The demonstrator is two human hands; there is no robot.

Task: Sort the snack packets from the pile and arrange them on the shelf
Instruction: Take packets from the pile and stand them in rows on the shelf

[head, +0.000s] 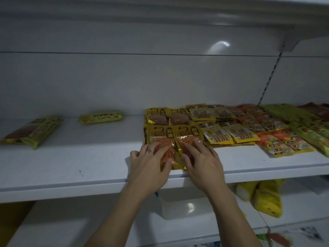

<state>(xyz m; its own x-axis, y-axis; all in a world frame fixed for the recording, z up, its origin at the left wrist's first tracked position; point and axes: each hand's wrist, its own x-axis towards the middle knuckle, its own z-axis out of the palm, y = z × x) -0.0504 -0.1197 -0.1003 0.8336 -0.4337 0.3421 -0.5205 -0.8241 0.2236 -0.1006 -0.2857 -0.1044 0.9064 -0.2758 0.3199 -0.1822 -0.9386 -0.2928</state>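
Yellow-wrapped, the front-row left packet (161, 135) lies under the left hand (149, 163), the right packet (189, 133) under the right hand (202, 162). Both hands press with straight, spread fingers, gripping nothing. Each packet's long axis runs away from the palms toward the shelf (80, 166) back. Sorted rows (236, 134) lie just right of the right hand.

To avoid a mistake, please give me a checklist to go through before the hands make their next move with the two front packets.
1. Left hand on left front packet: ok, fingers rest on it.
2. Right hand on right front packet: ok, fingers rest on it.
3. Same kind as back row packets: ok, same yellow print.
4. Room left before the front edge of the shelf: not ok, lower ends lie near it.
5. Gap to stick packets on the right: cannot tell, dim and crowded.
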